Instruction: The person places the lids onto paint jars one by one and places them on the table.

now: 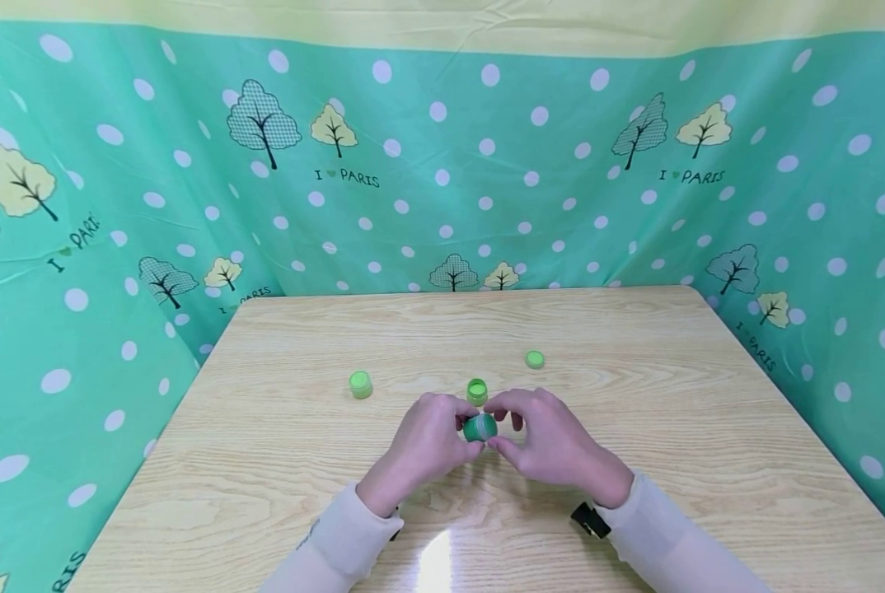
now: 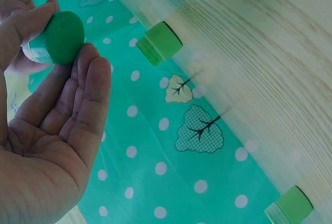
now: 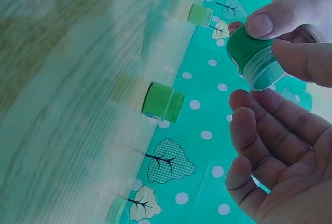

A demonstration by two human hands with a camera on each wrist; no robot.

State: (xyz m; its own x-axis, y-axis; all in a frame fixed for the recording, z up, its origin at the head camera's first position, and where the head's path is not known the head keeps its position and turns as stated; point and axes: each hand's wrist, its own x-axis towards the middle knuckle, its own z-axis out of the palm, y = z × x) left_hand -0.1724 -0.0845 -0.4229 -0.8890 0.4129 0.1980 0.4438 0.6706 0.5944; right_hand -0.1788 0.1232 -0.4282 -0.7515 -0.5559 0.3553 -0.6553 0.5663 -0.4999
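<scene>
Plainly, the dark green jar (image 1: 479,428) is off the tabletop (image 1: 294,428), between the two hands and tipped on its side, its solid green end toward the left and its clear, ridged rim toward the right. The left hand (image 1: 433,436) pinches the jar, its thumb pressed on the solid green side and its fingers bent around the other. The right hand (image 1: 550,436) is at the rim, with the thumb overlapping it and the bent fingers spread a little along the lower edge in the right wrist view; whether these fingers grip the rim or only touch it cannot be told. Just beyond the hands, the middle jar (image 1: 477,399) stands upright on the tabletop, light green, with a ring-like rim on top. Off to the left, well apart from it, stands the left jar (image 1: 361,385), paler green and also upright. Farther back on the right lies a small round green piece (image 1: 535,359). Pale sleeves (image 1: 346,531) cover the forearms, and a black clip (image 1: 591,520) shows by the right wrist. Behind the tabletop hangs a dotted green cloth (image 1: 413,222) printed with trees and "PARIS".
</scene>
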